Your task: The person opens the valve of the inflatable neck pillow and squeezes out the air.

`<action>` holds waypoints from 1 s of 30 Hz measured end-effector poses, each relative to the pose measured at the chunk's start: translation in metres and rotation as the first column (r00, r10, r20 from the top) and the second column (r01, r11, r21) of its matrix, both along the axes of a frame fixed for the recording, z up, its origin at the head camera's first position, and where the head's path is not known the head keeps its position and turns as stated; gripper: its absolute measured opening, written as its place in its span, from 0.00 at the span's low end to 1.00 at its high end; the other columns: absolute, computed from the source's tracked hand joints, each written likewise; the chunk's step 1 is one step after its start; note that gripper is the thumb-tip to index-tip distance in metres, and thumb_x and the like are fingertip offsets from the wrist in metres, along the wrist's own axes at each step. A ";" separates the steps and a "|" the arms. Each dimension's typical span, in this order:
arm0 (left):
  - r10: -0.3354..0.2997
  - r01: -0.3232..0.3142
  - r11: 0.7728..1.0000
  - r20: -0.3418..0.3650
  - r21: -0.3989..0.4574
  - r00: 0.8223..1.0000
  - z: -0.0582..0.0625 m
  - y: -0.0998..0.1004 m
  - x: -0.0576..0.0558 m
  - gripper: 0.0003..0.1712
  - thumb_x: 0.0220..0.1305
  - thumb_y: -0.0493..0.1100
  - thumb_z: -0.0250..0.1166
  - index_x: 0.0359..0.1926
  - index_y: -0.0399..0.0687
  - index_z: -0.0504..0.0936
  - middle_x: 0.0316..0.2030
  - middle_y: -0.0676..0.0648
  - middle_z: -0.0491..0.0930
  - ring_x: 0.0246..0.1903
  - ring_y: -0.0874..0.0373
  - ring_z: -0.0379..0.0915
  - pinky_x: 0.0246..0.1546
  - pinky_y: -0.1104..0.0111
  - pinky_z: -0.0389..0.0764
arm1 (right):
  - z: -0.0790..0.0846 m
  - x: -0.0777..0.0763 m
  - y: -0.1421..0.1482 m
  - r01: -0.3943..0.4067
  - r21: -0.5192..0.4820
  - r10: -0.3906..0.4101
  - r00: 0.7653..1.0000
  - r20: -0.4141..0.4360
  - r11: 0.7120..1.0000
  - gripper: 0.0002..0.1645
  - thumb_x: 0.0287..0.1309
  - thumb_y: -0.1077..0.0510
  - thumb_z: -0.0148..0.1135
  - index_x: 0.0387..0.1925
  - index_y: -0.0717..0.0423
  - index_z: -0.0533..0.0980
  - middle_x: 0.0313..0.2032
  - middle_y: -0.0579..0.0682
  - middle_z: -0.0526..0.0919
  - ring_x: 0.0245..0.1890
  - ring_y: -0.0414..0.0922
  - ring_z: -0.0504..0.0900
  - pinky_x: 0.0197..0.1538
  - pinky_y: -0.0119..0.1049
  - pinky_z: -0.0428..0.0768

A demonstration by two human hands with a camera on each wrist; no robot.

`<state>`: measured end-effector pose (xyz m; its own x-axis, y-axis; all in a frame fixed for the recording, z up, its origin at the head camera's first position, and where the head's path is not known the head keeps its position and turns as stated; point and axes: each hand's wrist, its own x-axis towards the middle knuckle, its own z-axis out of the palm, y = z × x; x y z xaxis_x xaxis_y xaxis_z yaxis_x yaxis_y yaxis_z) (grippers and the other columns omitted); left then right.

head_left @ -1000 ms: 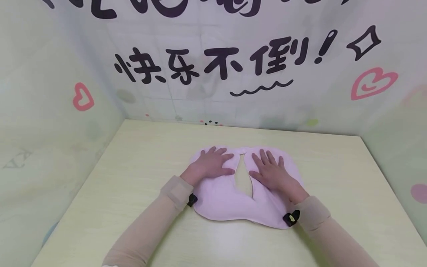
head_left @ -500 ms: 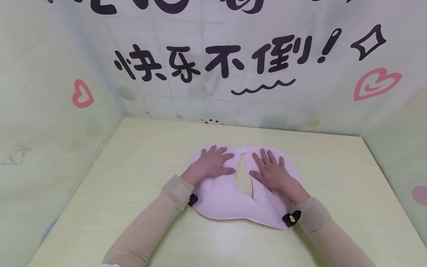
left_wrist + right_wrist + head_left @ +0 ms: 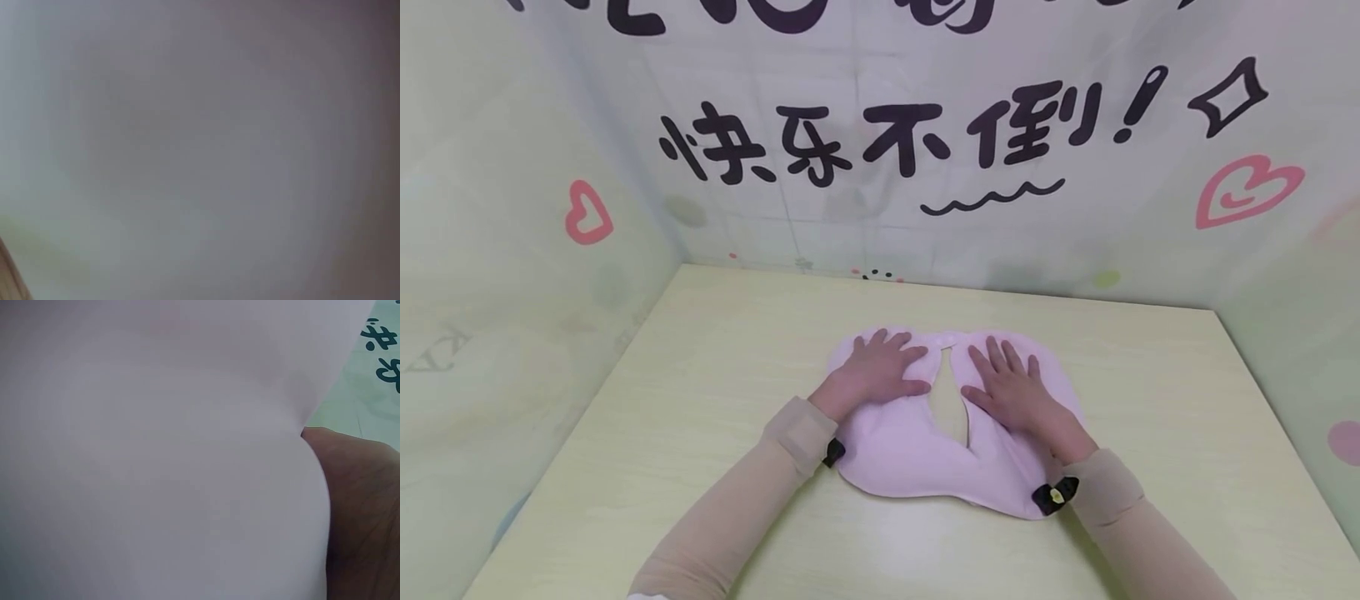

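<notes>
A pale pink, bib-shaped cloth piece lies on the table, with rounded corners and a narrow opening down its middle. The two sides of that opening meet at the far edge. My left hand rests on the cloth's left side, fingers spread. On the right side lies my right hand, also with spread fingers, its thumb close to the opening. In the right wrist view, pink fabric fills most of the frame, and part of my right hand shows at the edge. The left wrist view is a close grey blur.
The light wood table extends around the cloth on all sides. Behind it stands a pale printed backdrop with black lettering and hearts, and similar panels flank the table. Each wrist wears a beige band with a small black device.
</notes>
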<state>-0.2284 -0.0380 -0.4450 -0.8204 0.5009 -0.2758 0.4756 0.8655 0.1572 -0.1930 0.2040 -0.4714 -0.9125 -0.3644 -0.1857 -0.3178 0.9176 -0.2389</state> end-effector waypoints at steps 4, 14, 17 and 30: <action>-0.001 0.001 1.000 0.002 -0.005 1.000 0.003 0.000 0.000 0.41 0.61 0.73 0.49 0.71 0.65 0.59 0.72 0.47 0.52 0.69 0.38 0.43 0.61 0.38 0.50 | 0.001 0.000 0.001 -0.002 -0.003 0.002 1.000 -0.005 1.000 0.45 0.67 0.34 0.41 0.74 0.53 0.44 0.73 0.61 0.37 0.71 0.61 0.34 0.62 0.69 0.35; -0.059 0.060 0.998 -0.078 0.010 0.995 0.017 -0.013 0.000 0.43 0.64 0.71 0.46 0.74 0.63 0.48 0.74 0.48 0.42 0.71 0.42 0.35 0.61 0.36 0.45 | 0.020 0.008 0.001 -0.012 0.018 0.014 0.992 -0.122 1.000 0.45 0.67 0.33 0.37 0.74 0.53 0.42 0.73 0.62 0.39 0.71 0.62 0.37 0.63 0.68 0.38; -0.080 0.085 0.996 -0.161 0.027 0.984 0.031 -0.017 0.008 0.42 0.65 0.70 0.46 0.74 0.62 0.49 0.74 0.48 0.43 0.71 0.42 0.35 0.61 0.36 0.47 | 0.030 0.015 0.001 -0.017 0.013 0.019 0.986 -0.165 1.000 0.46 0.67 0.32 0.38 0.74 0.52 0.41 0.73 0.62 0.40 0.71 0.61 0.37 0.63 0.68 0.38; -0.187 0.202 0.979 -0.306 0.016 0.933 0.028 -0.031 0.045 0.37 0.67 0.70 0.41 0.72 0.63 0.56 0.72 0.49 0.51 0.71 0.45 0.40 0.61 0.39 0.53 | 0.030 0.044 0.001 -0.083 -0.002 0.079 0.964 -0.254 0.997 0.45 0.67 0.33 0.40 0.74 0.51 0.45 0.73 0.61 0.42 0.72 0.59 0.39 0.63 0.67 0.42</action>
